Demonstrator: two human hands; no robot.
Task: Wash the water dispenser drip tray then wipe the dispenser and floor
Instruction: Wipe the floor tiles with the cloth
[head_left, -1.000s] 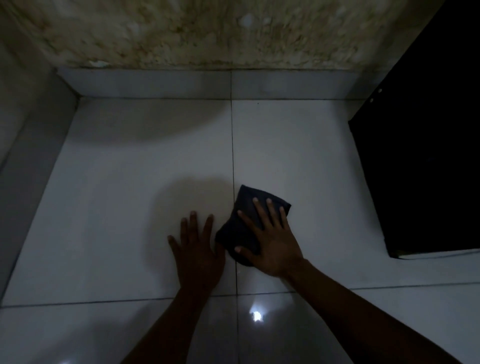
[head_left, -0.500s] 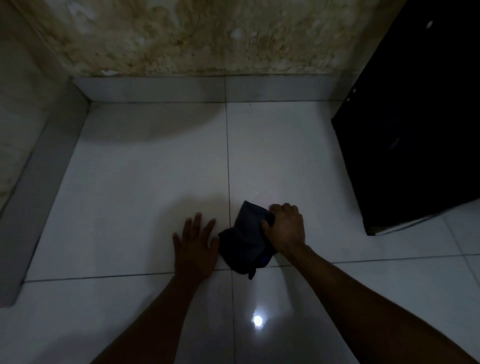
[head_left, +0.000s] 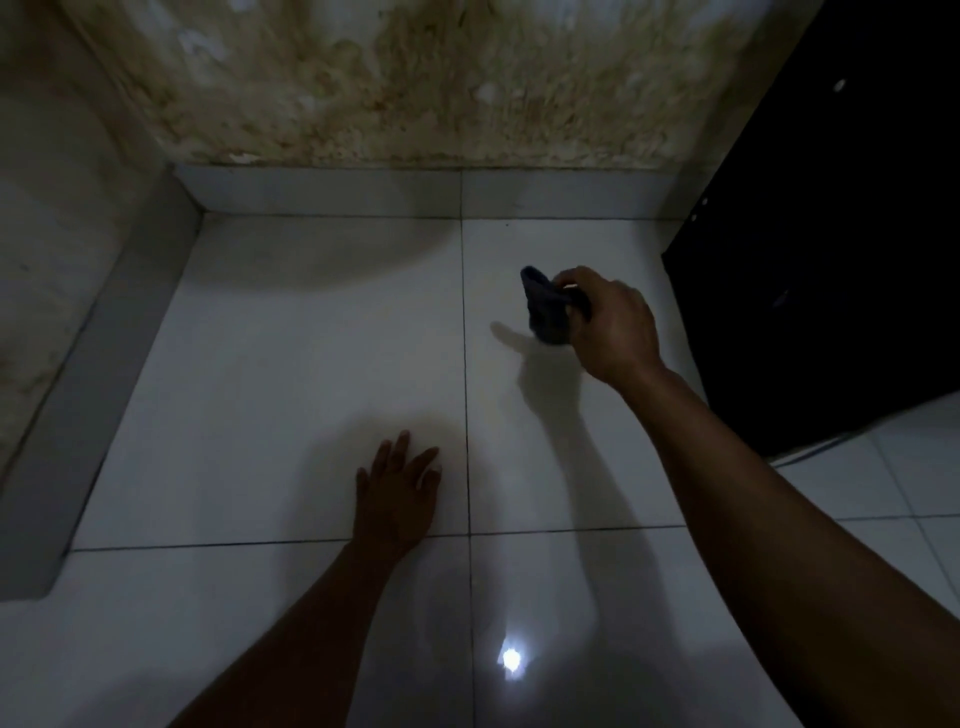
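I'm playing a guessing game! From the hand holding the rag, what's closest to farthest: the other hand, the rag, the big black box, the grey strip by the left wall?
1. Rag: gripped in the right hand.
2. Black box: just to its right.
3. Left hand: flat on the floor, lower left.
4. Grey strip: far off on the left side.

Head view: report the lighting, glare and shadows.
Head view: dim overall; one bright glare spot reflects off the glossy floor tiles; the right hand, gripping the dark cloth, casts a soft shadow on the tile beneath; the black unit at right shows almost no detail.
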